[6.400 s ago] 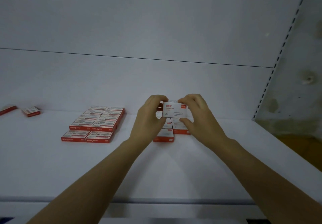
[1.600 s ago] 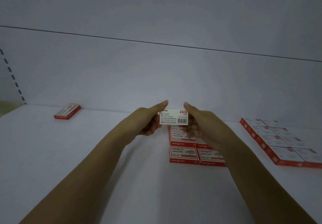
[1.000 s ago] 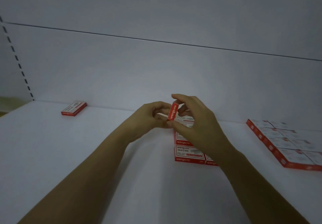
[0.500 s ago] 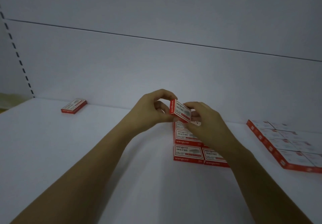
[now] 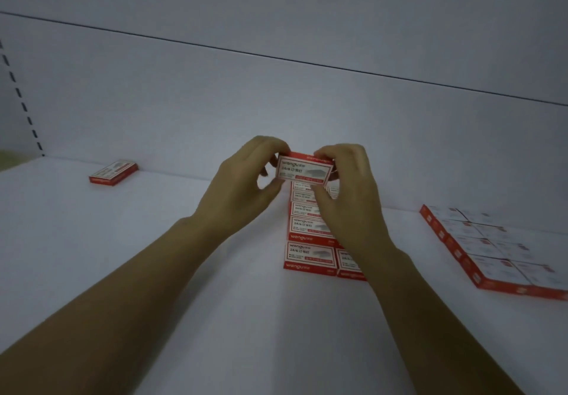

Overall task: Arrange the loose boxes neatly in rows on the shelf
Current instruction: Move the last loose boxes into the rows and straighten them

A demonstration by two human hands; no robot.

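Observation:
A small red-and-white box [image 5: 304, 169] is held between both hands above the white shelf [image 5: 153, 241], its printed face toward me. My left hand [image 5: 242, 188] pinches its left end and my right hand [image 5: 350, 198] pinches its right end. Directly below it lies a block of matching boxes [image 5: 309, 253] laid flat in two columns, partly hidden by my right hand and wrist. One loose box [image 5: 113, 172] lies flat at the far left near the back wall.
A second neat block of boxes [image 5: 491, 250] lies at the right, running out of frame. The shelf's back wall [image 5: 276, 112] rises close behind the boxes. A slotted upright [image 5: 21, 96] stands at the far left.
The box has been turned in my hands from edge-on and tilted to level, with its printed face toward me. Both hands now hold its ends, slightly higher over the block.

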